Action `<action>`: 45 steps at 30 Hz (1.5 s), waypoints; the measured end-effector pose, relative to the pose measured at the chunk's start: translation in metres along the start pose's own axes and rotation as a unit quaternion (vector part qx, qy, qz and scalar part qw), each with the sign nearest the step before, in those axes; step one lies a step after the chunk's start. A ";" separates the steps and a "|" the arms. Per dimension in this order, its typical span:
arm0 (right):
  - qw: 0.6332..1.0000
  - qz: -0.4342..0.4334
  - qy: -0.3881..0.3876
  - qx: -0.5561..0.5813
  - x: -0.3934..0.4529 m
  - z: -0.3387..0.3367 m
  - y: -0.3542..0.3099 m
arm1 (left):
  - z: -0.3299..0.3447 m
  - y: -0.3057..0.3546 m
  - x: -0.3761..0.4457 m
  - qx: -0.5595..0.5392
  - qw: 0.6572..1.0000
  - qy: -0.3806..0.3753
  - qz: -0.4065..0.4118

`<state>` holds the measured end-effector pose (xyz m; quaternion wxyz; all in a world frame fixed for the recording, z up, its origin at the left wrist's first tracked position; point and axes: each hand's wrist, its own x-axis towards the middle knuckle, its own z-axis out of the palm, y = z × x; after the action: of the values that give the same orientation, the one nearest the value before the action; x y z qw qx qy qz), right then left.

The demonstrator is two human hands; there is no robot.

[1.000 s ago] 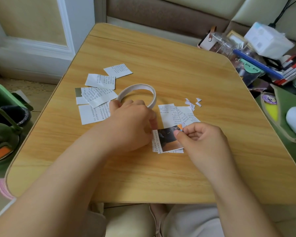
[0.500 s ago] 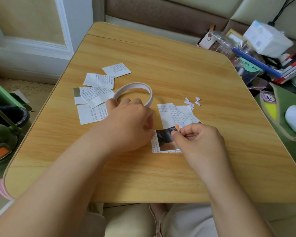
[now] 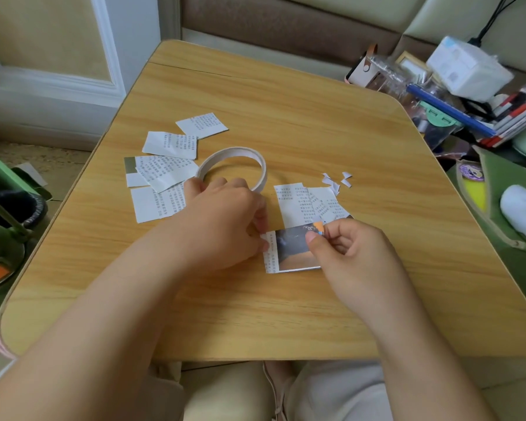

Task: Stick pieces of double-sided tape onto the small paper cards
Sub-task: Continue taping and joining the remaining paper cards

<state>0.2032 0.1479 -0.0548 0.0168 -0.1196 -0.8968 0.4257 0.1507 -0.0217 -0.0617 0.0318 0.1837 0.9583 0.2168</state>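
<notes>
The person is working on one card (image 3: 292,252) near the middle of the wooden surface (image 3: 286,117), and the step in hand looks like the fixing or peeling of a tape piece on it. The left hand (image 3: 225,226) is pressing the card's left edge down, its fingers curled over that edge so the card is lying flat. The right hand (image 3: 346,247) is pinching at the card's far right corner with thumb and forefinger closed together; whether they are gripping a sliver of tape, its backing, or only the corner itself is too small to tell. My guess is that the next move is calling for a steady hold from the left hand while the right one is pulling or smoothing gently, so the thin paper is not lifting or tearing.

The card is showing a dark printed picture with an orange patch at the far corner and a white strip of small text along its left side. It is lying partly over two more text cards (image 3: 307,205) just beyond it. The tape roll (image 3: 234,165), a thin white ring, is lying flat just beyond the left hand, touching its knuckles or nearly so. More cards (image 3: 164,165) are lying overlapped to the left of the roll, and a few small white scraps (image 3: 336,180) are sitting to the right of it, apart from the cards.
</notes>
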 end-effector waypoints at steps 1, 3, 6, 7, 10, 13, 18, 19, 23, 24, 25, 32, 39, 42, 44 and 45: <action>1.000 0.006 0.002 0.005 0.000 0.001 0.000 | -0.001 -0.001 0.000 -0.003 1.000 0.004 0.000; 1.000 0.014 0.006 0.010 0.000 0.002 0.000 | -0.002 -0.002 0.000 -0.002 1.000 0.015 -0.007; 1.000 0.011 0.014 -0.005 -0.001 0.005 -0.001 | -0.001 -0.001 0.001 0.010 0.999 0.027 -0.015; 1.000 0.009 0.015 -0.017 -0.001 0.007 -0.002 | -0.001 -0.001 0.001 0.014 0.999 0.030 -0.016; 0.999 0.004 0.022 -0.048 -0.001 0.008 -0.003 | -0.001 0.000 0.000 0.023 0.999 0.036 -0.015; 0.998 0.004 0.022 -0.053 0.000 0.007 -0.004 | -0.003 0.001 -0.001 0.015 0.999 0.030 -0.007; 0.998 -0.001 0.018 -0.055 0.002 0.006 -0.003 | -0.003 0.003 -0.003 0.017 1.000 -0.002 -0.001; 0.998 -0.002 0.017 -0.056 0.002 0.006 -0.003 | -0.003 0.004 -0.003 0.020 1.000 -0.004 0.002; 0.998 -0.004 0.013 -0.059 0.002 0.005 -0.003 | -0.002 0.007 -0.004 0.031 0.999 -0.011 0.005; 0.998 -0.005 0.013 -0.061 0.001 0.005 -0.003 | -0.001 0.007 -0.004 0.031 0.999 -0.013 0.005; 0.998 -0.005 0.013 -0.062 0.001 0.004 -0.004 | -0.001 0.007 -0.004 0.030 0.999 -0.015 0.004; 0.996 -0.027 0.028 -0.086 -0.008 0.008 -0.007 | 0.001 0.009 -0.001 0.047 0.999 -0.026 -0.001; 0.999 0.032 -0.011 -0.016 -0.011 0.003 -0.010 | 0.001 0.009 -0.001 0.051 0.998 -0.035 -0.018; 0.997 0.059 -0.014 0.043 -0.010 0.002 -0.006 | 0.000 0.010 -0.002 0.052 0.998 -0.039 -0.022; 0.993 0.066 -0.017 0.093 -0.011 0.001 -0.004 | 0.000 0.010 -0.002 0.053 0.997 -0.041 -0.023; 0.992 0.065 -0.018 0.108 -0.011 0.001 -0.003 | 0.000 0.010 -0.002 0.055 0.997 -0.040 -0.024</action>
<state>0.2132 0.1430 -0.0520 -0.0145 -0.1674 -0.8361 0.5222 0.1563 -0.0139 -0.0575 0.0648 0.1705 0.9708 0.1559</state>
